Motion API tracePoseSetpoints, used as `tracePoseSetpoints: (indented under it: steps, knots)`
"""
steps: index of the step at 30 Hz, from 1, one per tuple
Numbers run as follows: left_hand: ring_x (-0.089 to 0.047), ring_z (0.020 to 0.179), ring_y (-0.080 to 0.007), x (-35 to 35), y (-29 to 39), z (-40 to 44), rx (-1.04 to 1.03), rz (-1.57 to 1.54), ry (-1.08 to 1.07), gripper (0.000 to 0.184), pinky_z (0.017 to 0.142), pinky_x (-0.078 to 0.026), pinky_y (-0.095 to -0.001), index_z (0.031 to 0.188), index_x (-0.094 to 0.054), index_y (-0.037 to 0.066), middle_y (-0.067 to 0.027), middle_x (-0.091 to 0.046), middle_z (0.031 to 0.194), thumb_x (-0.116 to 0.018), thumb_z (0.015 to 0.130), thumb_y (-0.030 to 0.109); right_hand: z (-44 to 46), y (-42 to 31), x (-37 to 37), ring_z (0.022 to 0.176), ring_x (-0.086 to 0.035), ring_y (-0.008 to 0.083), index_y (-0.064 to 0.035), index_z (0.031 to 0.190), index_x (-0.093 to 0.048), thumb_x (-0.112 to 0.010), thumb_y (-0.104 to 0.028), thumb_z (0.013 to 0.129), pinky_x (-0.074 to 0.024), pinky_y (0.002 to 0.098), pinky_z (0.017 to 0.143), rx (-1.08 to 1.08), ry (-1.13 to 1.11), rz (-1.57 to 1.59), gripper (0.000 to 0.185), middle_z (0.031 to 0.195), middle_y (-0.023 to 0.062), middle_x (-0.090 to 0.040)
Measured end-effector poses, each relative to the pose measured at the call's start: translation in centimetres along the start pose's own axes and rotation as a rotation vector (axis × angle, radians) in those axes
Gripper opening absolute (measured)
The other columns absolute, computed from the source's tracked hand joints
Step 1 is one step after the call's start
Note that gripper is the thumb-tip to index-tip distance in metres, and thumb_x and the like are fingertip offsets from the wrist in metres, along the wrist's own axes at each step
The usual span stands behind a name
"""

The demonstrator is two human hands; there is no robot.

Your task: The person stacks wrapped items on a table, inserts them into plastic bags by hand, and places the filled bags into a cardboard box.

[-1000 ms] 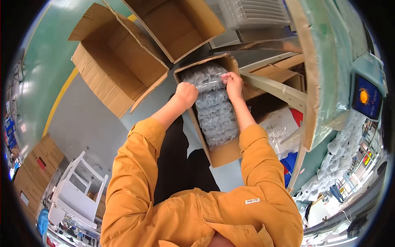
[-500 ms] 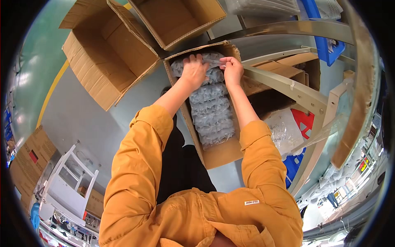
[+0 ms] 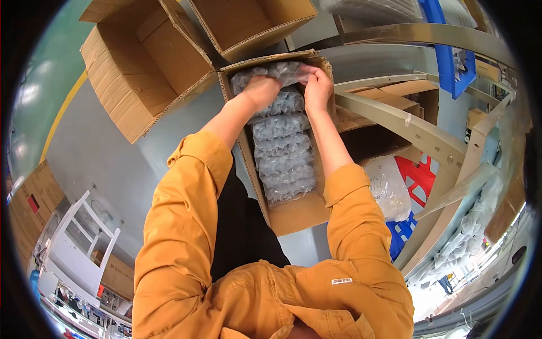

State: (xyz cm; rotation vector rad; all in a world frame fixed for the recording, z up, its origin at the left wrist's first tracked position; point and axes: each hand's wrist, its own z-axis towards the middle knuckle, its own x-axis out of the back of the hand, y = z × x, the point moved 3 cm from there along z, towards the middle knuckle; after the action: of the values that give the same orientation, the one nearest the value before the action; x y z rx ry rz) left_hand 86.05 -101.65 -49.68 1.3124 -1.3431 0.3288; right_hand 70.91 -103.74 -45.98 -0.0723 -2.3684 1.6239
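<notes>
A cardboard box [image 3: 299,216] in front of me holds a row of clear plastic bags [image 3: 282,148], packed one behind another with translucent pieces inside. At the box's far end lies the rearmost plastic bag [image 3: 282,70], across the top of the row. My left hand [image 3: 261,92] is curled against its near side, fingertips partly hidden, gripping it. With thumb and fingers pinched together, my right hand [image 3: 318,87] holds the bag's right end near the box's right wall.
Two open cardboard boxes [image 3: 121,79] [image 3: 254,28] stand beyond and to the left. A metal frame rail [image 3: 403,121] runs along the right, with another carton [image 3: 389,99] beneath it. Farther right are a red crate [image 3: 416,178] and a blue bin [image 3: 454,68]. A white stool [image 3: 84,243] stands at left.
My left hand has gone from spread fingers on top of the bag to curled fingers at its near side. The bag's filled body now lies across toward my right hand, which keeps its pinch.
</notes>
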Motion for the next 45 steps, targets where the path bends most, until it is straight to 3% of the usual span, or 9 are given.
tracePoseSetpoints:
  steps: [2,5,8,14,24,27,30,33,45]
  knots:
    - [-0.070,0.085,-0.0356,1.4,0.1,-0.1,0.051,-0.016,0.028,0.017,0.075,-0.055,-0.0455,0.089,-0.070,0.004,-0.0202,-0.071,0.086,-0.056,0.079,0.006,-0.4,0.3,-0.3,0.086,-0.066,0.0168,0.0027,0.113,-0.057,-0.048,0.003,0.088,-0.0543,0.0314,0.075,0.140,-0.027,0.175,0.026,0.097,0.0108,-0.068]
    - [-0.070,0.085,-0.0364,2.7,0.3,-0.3,0.075,0.010,0.064,0.019,0.075,-0.056,-0.0454,0.089,-0.071,0.004,-0.0199,-0.071,0.087,-0.056,0.078,0.005,-4.0,1.9,1.1,0.086,-0.065,0.0263,-0.0022,0.102,-0.050,-0.064,-0.004,0.083,-0.0530,0.0349,0.078,0.324,-0.075,-0.454,0.023,0.096,0.0122,-0.063]
    - [-0.070,0.085,-0.0366,2.6,0.5,-0.2,0.045,0.023,0.030,0.019,0.075,-0.056,-0.0452,0.086,-0.072,0.004,-0.0199,-0.071,0.086,-0.056,0.076,0.005,-7.0,6.1,1.2,0.093,-0.066,0.0339,-0.0091,0.105,-0.062,-0.072,-0.012,0.078,-0.0541,0.0436,0.081,0.431,-0.478,-0.967,0.028,0.124,0.0163,-0.055]
    - [-0.069,0.082,-0.0373,2.1,0.2,-0.3,-0.017,0.034,-0.001,0.017,0.072,-0.055,-0.0469,0.089,-0.068,0.003,-0.0190,-0.070,0.082,-0.055,0.082,0.011,-6.1,10.0,-0.9,0.091,-0.068,0.0360,-0.0125,0.105,-0.066,-0.073,-0.017,0.077,-0.0556,0.0453,0.078,0.429,-0.729,-1.216,0.029,0.139,0.0161,-0.048]
    - [-0.070,0.080,-0.0376,2.5,0.4,-0.3,-0.078,0.035,0.004,0.014,0.070,-0.056,-0.0453,0.082,-0.070,0.002,-0.0191,-0.070,0.081,-0.059,0.074,0.006,-5.8,12.6,-1.5,0.080,-0.067,0.0383,-0.0049,0.105,-0.056,-0.055,-0.002,0.082,-0.0548,0.0451,0.067,0.582,-0.676,-1.138,0.024,0.105,0.0203,-0.062]
    - [-0.069,0.080,-0.0377,2.5,0.5,-0.2,-0.080,0.032,0.005,0.014,0.070,-0.056,-0.0453,0.082,-0.070,0.002,-0.0190,-0.070,0.081,-0.059,0.073,0.005,-5.9,13.2,-1.6,0.091,-0.065,0.0401,-0.0041,0.125,-0.051,-0.054,0.002,0.078,-0.0553,0.0447,0.074,0.421,-0.742,-1.216,0.047,0.119,0.0216,-0.059]
    - [-0.069,0.079,-0.0378,2.4,0.4,-0.3,-0.096,0.035,0.010,0.013,0.070,-0.055,-0.0453,0.081,-0.070,0.002,-0.0193,-0.070,0.080,-0.059,0.073,0.005,-6.5,12.5,-2.1,0.096,-0.062,0.0359,-0.0021,0.106,-0.056,-0.055,-0.002,0.081,-0.0520,0.0445,0.084,0.724,-0.660,-0.988,0.026,0.104,0.0203,-0.061]
    - [-0.069,0.078,-0.0376,2.3,0.4,-0.3,-0.112,0.033,0.045,0.013,0.070,-0.055,-0.0453,0.080,-0.069,0.002,-0.0193,-0.069,0.079,-0.059,0.074,0.006,-5.9,14.1,-2.3,0.104,-0.058,0.0337,-0.0007,0.102,-0.059,-0.055,-0.002,0.081,-0.0485,0.0421,0.092,0.716,-0.713,-1.173,0.022,0.105,0.0190,-0.060]
    - [-0.068,0.068,-0.0344,2.1,-0.1,-1.1,-0.190,0.026,0.111,0.008,0.061,-0.054,-0.0441,0.075,-0.066,0.003,-0.0154,-0.068,0.070,-0.061,0.073,0.009,-9.2,7.6,-1.5,0.092,-0.056,0.0331,-0.0023,0.089,-0.063,-0.057,-0.008,0.080,-0.0483,0.0414,0.080,0.918,-0.694,-1.079,0.011,0.092,0.0155,-0.056]
